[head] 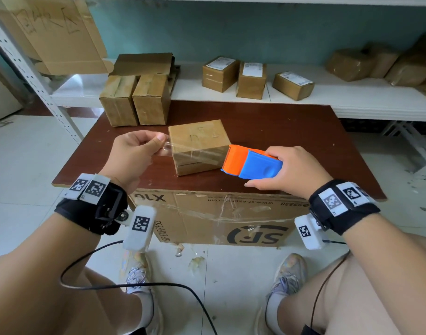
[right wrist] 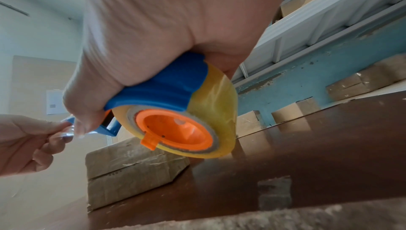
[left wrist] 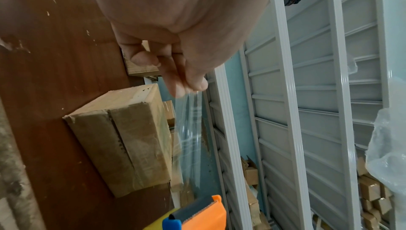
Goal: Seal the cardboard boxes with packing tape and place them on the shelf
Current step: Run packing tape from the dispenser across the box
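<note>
Tape end pinched in left fingers, box beside

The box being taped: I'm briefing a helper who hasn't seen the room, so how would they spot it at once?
Start at the dark brown table before the white shelf. The box lies near the table's middle, between the left hand and the right hand. Unlike the two boxes at the far left edge, it has clear tape stretched over it from a blue-orange dispenser.

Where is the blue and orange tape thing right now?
In the head view, the blue and orange plastic tape dispenser is in the right hand, just right of the small brown cardboard box on the dark wooden table.
</note>
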The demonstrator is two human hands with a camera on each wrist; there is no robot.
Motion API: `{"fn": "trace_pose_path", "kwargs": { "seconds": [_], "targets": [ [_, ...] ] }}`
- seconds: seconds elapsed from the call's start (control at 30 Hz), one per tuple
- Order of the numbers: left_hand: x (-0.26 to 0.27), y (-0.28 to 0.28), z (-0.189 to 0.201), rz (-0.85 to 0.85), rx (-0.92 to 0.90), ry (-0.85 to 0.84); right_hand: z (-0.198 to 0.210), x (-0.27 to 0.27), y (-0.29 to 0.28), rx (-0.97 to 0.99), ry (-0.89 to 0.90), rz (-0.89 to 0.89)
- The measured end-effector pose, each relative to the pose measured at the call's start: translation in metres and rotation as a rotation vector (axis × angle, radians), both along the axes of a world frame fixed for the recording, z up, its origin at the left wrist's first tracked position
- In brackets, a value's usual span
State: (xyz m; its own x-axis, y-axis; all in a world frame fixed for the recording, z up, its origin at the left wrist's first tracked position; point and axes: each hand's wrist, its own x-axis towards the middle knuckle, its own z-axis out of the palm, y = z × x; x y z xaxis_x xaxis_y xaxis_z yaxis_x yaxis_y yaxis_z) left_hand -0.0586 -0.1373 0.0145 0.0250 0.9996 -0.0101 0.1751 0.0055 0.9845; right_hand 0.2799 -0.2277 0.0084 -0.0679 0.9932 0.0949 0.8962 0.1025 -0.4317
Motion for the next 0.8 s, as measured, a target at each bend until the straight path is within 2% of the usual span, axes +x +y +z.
{"fn": "trace_pose_path", "kwargs": {
  "seconds": [0.17,0.27,0.57,0.8],
  "targets": [
    [-0.017,0.007,0.014,0.110,0.029,-0.015,-0.003,0.026,0.006,-0.017,-0.033,-0.089],
    [-0.029,0.010,0.017,0.093,0.066,0.015,-0.008,0.046,0.004,-0.039,-0.024,-0.154],
    [-0.018,0.005,0.017,0.151,0.101,0.002,-0.016,0.054,0.002,-0.083,0.044,-0.135],
    [-0.005,-0.016,0.028,0.106,0.139,-0.075,-0.016,0.045,0.018,-0.090,-0.127,-0.242]
  ]
}}
